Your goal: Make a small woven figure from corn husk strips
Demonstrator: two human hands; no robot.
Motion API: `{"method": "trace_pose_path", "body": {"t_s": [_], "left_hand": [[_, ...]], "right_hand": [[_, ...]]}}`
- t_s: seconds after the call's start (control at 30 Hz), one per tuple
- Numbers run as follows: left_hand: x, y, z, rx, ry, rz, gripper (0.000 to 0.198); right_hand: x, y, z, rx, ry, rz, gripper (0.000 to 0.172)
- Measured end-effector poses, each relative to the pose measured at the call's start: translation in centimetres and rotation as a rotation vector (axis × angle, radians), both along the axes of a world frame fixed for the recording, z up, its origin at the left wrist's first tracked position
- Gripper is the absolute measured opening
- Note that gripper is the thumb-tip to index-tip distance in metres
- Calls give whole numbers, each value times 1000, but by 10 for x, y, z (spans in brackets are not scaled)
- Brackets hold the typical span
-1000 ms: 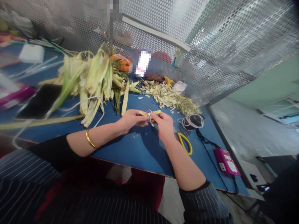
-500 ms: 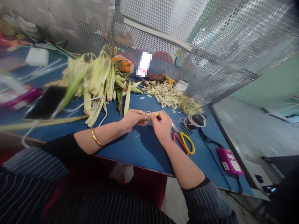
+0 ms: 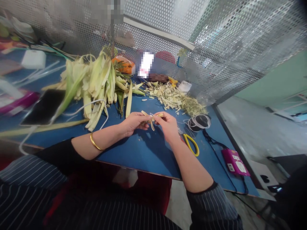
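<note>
My left hand (image 3: 136, 123) and my right hand (image 3: 167, 125) meet above the blue table, fingertips pinched close together. Between them is a small piece of pale corn husk (image 3: 152, 125), folded or braided, with strips sticking out to several sides. Both hands are closed on it. A thin light strand shows at the fingertips; whether it is string or wire I cannot tell. Just right of my right wrist lie scissors (image 3: 191, 144) with a yellow handle, partly hidden by my forearm. A spool wound with white cord (image 3: 200, 122) stands beyond them.
A heap of corn husks (image 3: 94, 81) lies at the left, a pile of husk scraps (image 3: 172, 95) at the back. A tablet-like dark device (image 3: 44, 107) with a white cable is at far left. A purple power strip (image 3: 235, 162) sits at the right edge, before a perforated metal screen (image 3: 168, 19).
A husk strip now hangs down between my fingers. My right forearm now covers the red scissor handle. The whole view has shifted slightly.
</note>
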State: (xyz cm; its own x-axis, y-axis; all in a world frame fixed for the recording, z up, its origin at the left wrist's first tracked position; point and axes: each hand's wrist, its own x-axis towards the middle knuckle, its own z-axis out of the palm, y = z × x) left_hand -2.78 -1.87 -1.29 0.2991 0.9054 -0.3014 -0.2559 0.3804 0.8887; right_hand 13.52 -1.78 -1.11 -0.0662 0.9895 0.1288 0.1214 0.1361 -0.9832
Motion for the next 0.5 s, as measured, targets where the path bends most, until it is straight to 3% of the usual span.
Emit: {"method": "trace_pose_path", "body": {"t_s": [0.23, 0.5], "left_hand": [[1, -2, 2, 48, 94, -3, 13], [2, -1, 5, -4, 73, -28, 13]], "right_hand": [[0, 0, 2, -124, 170, 29, 13], [0, 3, 2, -86, 227, -23, 18]]}}
